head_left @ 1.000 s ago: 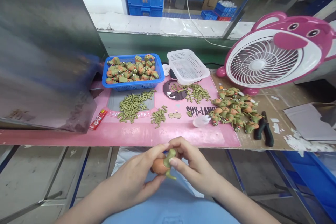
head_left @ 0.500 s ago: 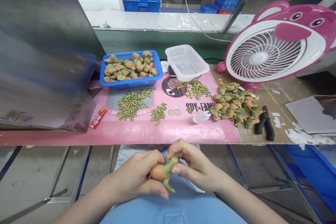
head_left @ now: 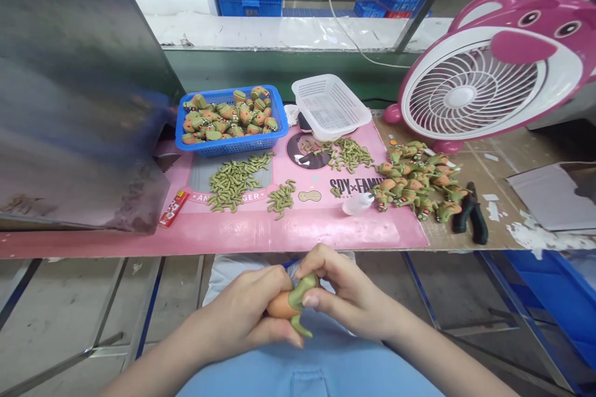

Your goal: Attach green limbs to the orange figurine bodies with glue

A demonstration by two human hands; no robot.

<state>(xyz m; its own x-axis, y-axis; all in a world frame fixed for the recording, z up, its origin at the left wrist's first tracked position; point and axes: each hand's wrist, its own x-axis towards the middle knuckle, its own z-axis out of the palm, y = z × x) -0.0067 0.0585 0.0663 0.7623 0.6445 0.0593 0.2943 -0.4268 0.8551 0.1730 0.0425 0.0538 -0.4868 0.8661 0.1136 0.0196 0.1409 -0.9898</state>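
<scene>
An orange and green figure (head_left: 280,304) is between my two hands, above my lap and just in front of the table edge. My left hand (head_left: 254,307) wraps round its orange body from the left. Thumb and fingers of my right hand (head_left: 342,294) pinch its green upper part. A curved green piece sticks out low on the figure. On the pink mat lie heaps of small green pieces (head_left: 233,183), with a small translucent bottle (head_left: 357,204) to their right. Similar figures fill a blue basket (head_left: 214,147); more finished-looking figures (head_left: 414,183) lie piled at right.
A white basket (head_left: 333,105) stands at the mat's back. A pink fan (head_left: 460,96) stands behind the right pile, black-handled pliers (head_left: 471,217) beside it. At left are a red lighter (head_left: 174,209) and a large metal panel (head_left: 84,99).
The camera view has shifted slightly. Both hands keep nearly the same hold on the figure, with only small finger movement.
</scene>
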